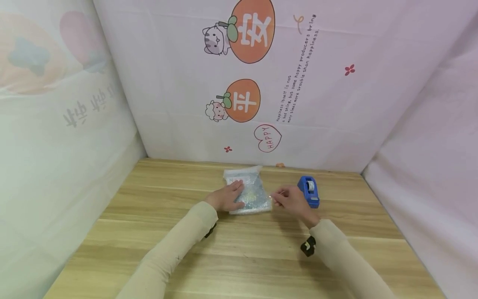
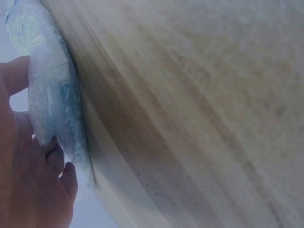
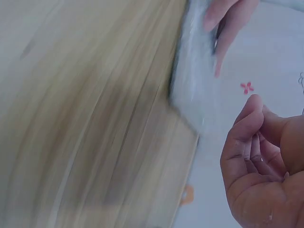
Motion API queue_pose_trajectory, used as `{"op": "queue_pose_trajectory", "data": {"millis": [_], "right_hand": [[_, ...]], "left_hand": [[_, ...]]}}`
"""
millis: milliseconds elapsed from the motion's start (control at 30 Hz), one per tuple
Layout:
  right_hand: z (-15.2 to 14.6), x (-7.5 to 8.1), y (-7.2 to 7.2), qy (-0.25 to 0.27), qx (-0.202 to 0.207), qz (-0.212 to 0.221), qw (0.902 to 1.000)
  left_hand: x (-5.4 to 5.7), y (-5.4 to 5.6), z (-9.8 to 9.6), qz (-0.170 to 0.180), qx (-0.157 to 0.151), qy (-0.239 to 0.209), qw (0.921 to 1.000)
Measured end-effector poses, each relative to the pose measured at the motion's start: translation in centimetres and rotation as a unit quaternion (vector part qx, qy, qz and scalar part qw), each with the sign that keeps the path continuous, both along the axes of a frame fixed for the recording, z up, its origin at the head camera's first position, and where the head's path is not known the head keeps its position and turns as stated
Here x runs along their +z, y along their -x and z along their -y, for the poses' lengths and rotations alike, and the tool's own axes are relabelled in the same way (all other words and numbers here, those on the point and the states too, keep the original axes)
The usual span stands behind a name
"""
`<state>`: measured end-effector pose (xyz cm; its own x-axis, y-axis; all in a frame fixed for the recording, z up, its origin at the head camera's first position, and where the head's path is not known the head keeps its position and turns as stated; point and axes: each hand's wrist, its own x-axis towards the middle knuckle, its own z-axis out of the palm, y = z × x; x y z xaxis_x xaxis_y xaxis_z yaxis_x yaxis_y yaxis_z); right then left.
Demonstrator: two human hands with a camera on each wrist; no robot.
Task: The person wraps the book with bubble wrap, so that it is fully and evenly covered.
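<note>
A bubble-wrapped package (image 1: 257,195) lies flat on the wooden table near the back wall. Across its left part my left hand (image 1: 226,197) rests with spread fingers, pressing it down. In the left wrist view, the clear wrap (image 2: 54,90) bulges beside the left hand (image 2: 33,156). My right hand (image 1: 293,201) is just off the package's right edge, thumb and forefinger pinched together. A tiny shiny bit, seemingly clear tape (image 1: 270,197), glints at those fingertips. In the right wrist view the right hand (image 3: 261,166) shows the same pinch, but the tape cannot be made out.
A blue tape dispenser (image 1: 309,192) with a roll in it stands right behind the right hand. The wooden table (image 1: 242,257) stretches towards me. Printed white cloth (image 1: 317,104) hangs at the back, with pale cloth on both sides.
</note>
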<state>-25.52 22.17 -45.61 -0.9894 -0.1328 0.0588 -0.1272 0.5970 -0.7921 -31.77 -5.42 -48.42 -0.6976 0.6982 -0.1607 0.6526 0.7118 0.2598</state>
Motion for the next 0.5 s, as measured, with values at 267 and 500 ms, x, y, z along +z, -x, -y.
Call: {"op": "queue_pose_trajectory", "data": {"millis": [267,500], "right_hand": [[3.7,-0.7,1.7,0.078,-0.009,0.072,0.9943],[5.7,-1.0,3.0,0.126,-0.032,0.124,0.9837]], "left_hand": [[0.2,-0.1,0.2,-0.011,-0.001,0.006,0.9999],[-0.2,0.3,0.2,-0.018,-0.002,-0.001,0.9998]]}}
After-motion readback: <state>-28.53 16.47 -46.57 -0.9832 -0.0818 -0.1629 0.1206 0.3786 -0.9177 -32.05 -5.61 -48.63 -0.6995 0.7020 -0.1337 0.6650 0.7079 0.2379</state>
